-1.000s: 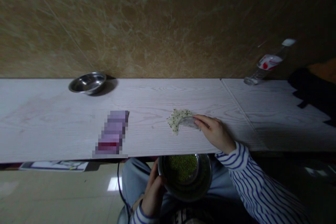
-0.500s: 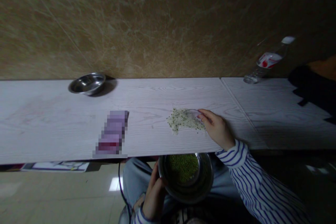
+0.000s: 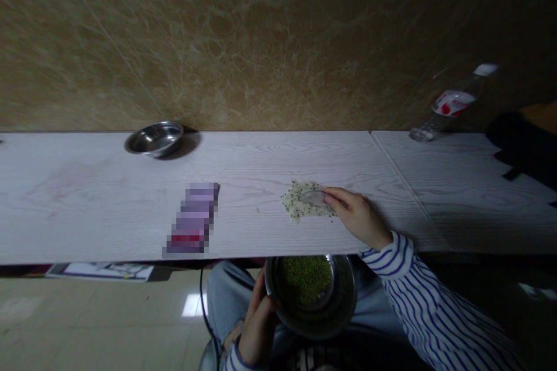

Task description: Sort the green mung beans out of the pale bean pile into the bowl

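Observation:
My left hand point(image 3: 260, 320) is closed on the left rim of a steel bowl point(image 3: 346, 310), held over my lap just below the table's front edge. Small green beans point(image 3: 304, 278), which look like mung beans, lie in that bowl. Up on the table, a thin spread of white grains point(image 3: 296, 204), like rice, is mixed with scattered green beans. My right hand point(image 3: 359, 217) pinches a thin, clear plastic piece point(image 3: 314, 197) whose exact kind I cannot make out. This piece lies low over the right part of the grains.
A second steel bowl point(image 3: 154, 140) stands at the back left by the wall. Nearer the front edge lies a blurred purple packet or phone point(image 3: 194, 217). A clear bottle point(image 3: 450, 105) with a white cap stands back right, and a dark item point(image 3: 524, 148) lies beside it.
My right hand and the clear piece have moved slightly left and down across the grains, and the pile has narrowed on its right. The left hand still holds the bowl. The view has shifted slightly.

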Demonstrator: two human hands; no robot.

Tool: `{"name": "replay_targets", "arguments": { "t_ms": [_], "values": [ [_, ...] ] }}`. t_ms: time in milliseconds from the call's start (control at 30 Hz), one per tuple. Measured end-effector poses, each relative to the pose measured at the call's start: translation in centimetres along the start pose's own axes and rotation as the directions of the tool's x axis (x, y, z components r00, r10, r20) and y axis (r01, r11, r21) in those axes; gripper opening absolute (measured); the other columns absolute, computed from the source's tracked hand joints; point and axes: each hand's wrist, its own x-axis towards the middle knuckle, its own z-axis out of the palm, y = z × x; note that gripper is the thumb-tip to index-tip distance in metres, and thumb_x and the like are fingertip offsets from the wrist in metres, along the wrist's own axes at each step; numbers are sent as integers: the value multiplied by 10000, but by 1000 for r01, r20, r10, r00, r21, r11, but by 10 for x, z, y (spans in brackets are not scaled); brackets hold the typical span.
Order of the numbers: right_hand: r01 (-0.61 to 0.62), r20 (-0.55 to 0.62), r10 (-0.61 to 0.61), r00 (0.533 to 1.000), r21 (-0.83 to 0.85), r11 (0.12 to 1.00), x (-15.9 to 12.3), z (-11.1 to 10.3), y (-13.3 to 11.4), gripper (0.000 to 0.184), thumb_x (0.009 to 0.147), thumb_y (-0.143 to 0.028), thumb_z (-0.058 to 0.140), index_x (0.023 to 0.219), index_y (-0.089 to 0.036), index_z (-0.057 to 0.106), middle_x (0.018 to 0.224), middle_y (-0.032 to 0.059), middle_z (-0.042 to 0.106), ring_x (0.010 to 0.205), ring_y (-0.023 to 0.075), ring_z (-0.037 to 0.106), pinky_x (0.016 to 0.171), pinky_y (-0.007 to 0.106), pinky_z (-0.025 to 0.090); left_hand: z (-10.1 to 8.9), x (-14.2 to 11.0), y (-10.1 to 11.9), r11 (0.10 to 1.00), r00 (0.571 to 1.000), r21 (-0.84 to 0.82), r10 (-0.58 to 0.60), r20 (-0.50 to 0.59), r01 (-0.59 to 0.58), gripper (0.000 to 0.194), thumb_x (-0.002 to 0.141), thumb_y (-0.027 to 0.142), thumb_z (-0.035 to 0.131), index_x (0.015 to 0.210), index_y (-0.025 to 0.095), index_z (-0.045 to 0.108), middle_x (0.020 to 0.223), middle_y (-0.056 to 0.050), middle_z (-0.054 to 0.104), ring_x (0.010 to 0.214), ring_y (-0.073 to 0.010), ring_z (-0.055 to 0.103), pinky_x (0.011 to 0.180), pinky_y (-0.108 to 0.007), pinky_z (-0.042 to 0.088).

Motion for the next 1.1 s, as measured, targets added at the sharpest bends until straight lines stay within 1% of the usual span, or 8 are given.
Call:
{"name": "replay_targets", "arguments": {
  "t_ms": [167, 300, 467, 600, 733, 900, 1000, 1100],
  "values": [
    [11, 79, -13, 997, 25, 1000, -8, -8, -4, 242, 939, -247, 579, 1076, -240, 778, 1029, 44, 822, 912, 206, 783, 850, 335, 628, -1, 2, -3, 998, 998, 16, 54, 38, -55, 489, 730, 252, 726, 1215, 291, 770, 1239, -62, 757, 1420, -352, 460, 1186, -468, 325],
    [8, 113, -9, 994, 11, 1000, -16, -14, -6, 228, 946, -266, 587, 1062, -244, 782, 986, 41, 827, 866, 206, 785, 796, 332, 633, 0, 4, -5, 999, 996, 3, 50, 75, -50, 481, 722, 237, 732, 1198, 292, 774, 1231, -60, 757, 1424, -359, 454, 1195, -486, 308],
    [-10, 69, 9, 998, 21, 1000, -28, -23, -3, 234, 949, -283, 588, 1078, -245, 778, 1023, 39, 822, 909, 210, 782, 835, 346, 634, -1, 4, -6, 1000, 995, 9, 27, 95, -28, 543, 708, 225, 721, 1249, 262, 745, 1247, -88, 753, 1405, -381, 471, 1175, -515, 329],
    [-71, -3, 71, 997, -3, 997, -40, -32, 1, 241, 938, -287, 593, 1072, -233, 785, 1049, 53, 818, 966, 230, 776, 888, 357, 627, -2, 4, -7, 1000, 995, -3, 10, 101, -9, 548, 700, 218, 724, 1245, 267, 747, 1249, -92, 751, 1370, -384, 505, 1131, -509, 379],
    [-111, -56, 109, 992, -25, 994, -48, -34, 0, 263, 939, -294, 577, 1084, -220, 784, 1072, 70, 813, 978, 239, 776, 874, 352, 632, -3, 4, -8, 999, 996, 31, -35, 76, 33, 551, 693, 220, 731, 1241, 280, 747, 1224, -83, 755, 1352, -383, 516, 1093, -496, 416],
    [-62, -33, 60, 998, -62, 996, -49, -28, -9, 261, 957, -278, 557, 1087, -248, 781, 1053, 58, 818, 938, 227, 781, 827, 341, 637, -3, 3, -10, 997, 998, 82, -19, 60, 14, 555, 696, 244, 722, 1250, 269, 740, 1299, -89, 725, 1334, -392, 522, 1083, -493, 421],
    [-25, -11, 24, 1000, -85, 996, -49, -26, -13, 254, 963, -265, 554, 1075, -257, 781, 1037, 51, 820, 935, 225, 781, 846, 356, 631, 0, 2, -8, 998, 998, 60, -3, 55, 0, 538, 699, 231, 718, 1234, 273, 748, 1311, -74, 721, 1355, -381, 506, 1086, -474, 423],
    [-7, 20, 9, 1000, -92, 996, -52, -28, -15, 247, 966, -263, 556, 1064, -261, 782, 1015, 43, 823, 918, 217, 781, 840, 345, 628, 3, 0, -6, 999, 998, 40, -14, 62, 12, 539, 706, 222, 715, 1241, 278, 743, 1290, -67, 731, 1322, -374, 537, 1035, -466, 461]
  ]
}}
